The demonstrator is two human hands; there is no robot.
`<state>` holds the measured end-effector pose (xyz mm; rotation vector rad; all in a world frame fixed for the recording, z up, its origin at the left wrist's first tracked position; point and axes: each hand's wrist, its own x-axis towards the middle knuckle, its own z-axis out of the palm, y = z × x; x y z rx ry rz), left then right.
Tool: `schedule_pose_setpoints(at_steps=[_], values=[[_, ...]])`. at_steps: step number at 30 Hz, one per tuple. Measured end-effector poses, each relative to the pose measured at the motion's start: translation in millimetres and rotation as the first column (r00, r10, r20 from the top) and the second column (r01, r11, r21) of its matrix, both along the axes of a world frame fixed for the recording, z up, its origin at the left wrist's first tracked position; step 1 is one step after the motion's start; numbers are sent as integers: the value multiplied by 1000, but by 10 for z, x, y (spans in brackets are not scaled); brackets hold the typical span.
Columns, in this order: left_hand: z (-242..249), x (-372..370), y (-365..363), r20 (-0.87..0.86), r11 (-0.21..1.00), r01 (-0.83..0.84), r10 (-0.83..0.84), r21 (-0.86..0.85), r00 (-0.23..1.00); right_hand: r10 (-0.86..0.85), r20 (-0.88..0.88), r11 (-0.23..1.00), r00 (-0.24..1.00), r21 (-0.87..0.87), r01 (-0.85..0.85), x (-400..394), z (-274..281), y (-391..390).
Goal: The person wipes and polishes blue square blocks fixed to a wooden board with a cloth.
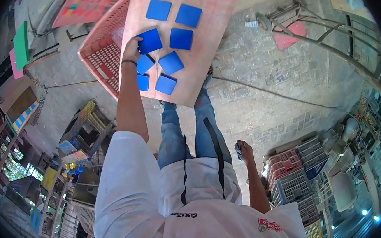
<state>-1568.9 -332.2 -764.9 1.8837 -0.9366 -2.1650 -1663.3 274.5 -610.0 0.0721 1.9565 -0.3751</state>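
Several flat blue squares lie in two rough columns on a pale pink board [211, 17]. My left hand [132, 50] is at the board's left side, its fingers closed on the edge of one blue square [149, 41]. That piece sits a little tilted, close over another blue square [145, 64]. To its right lies a separate blue square [181, 38], and farther up is another blue square [159, 10]. My right hand [245, 152] hangs low beside my leg, closed around a small dark object [238, 151] whose kind I cannot make out.
A pink plastic crate [103, 54] stands under the board's left side. A cable [279, 93] runs across the floor [250, 77]. At right are a metal-framed cart [328, 34] and stacked crates [292, 169]. A wooden stand [85, 128] is at left.
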Motion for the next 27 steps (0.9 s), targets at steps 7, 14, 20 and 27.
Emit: schedule_pose_setpoints(at_steps=[7, 14, 20, 27], values=[[-232, -98, -147, 496, 826, 453, -254, -336, 830, -46, 115, 998, 992, -24, 49, 246, -136, 56], [112, -1059, 331, 729, 130, 757, -209, -641, 652, -103, 137, 995, 985, 8, 103, 179, -176, -92], [104, -1965, 966, 843, 227, 861, -199, -456, 499, -112, 53, 993, 992, -38, 115, 134, -97, -126], [831, -1619, 947, 666, 99, 706, -262, -701, 698, -474, -9, 879, 880, -66, 473, 163, -72, -53]])
